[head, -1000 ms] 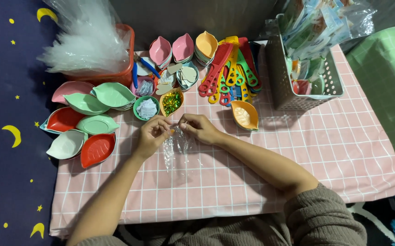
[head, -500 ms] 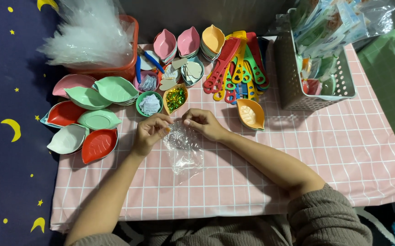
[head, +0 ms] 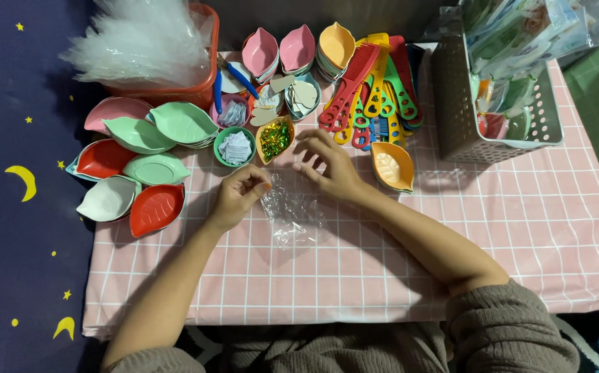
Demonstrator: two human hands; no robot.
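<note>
My left hand point(head: 237, 197) pinches the top edge of a small clear plastic bag point(head: 291, 215) that lies on the pink checked tablecloth point(head: 520, 228). My right hand point(head: 327, 162) hovers just above the bag with fingers spread, holding nothing, close to a small yellow bowl of green glitter point(head: 274, 139). An orange leaf-shaped dish point(head: 392, 166) sits right beside my right wrist.
Leaf-shaped dishes point(head: 137, 169) in red, green, white and pink lie at the left. A red basket of clear bags point(head: 151, 48) stands at the back left. Coloured combs point(head: 372, 90), stacked dishes point(head: 292, 48) and small cups sit behind. A grey basket point(head: 496, 103) stands at the right.
My right hand let go of the bag and rose toward the glitter bowl with fingers spread. My left hand keeps its pinch on the bag, which now lies flatter on the cloth.
</note>
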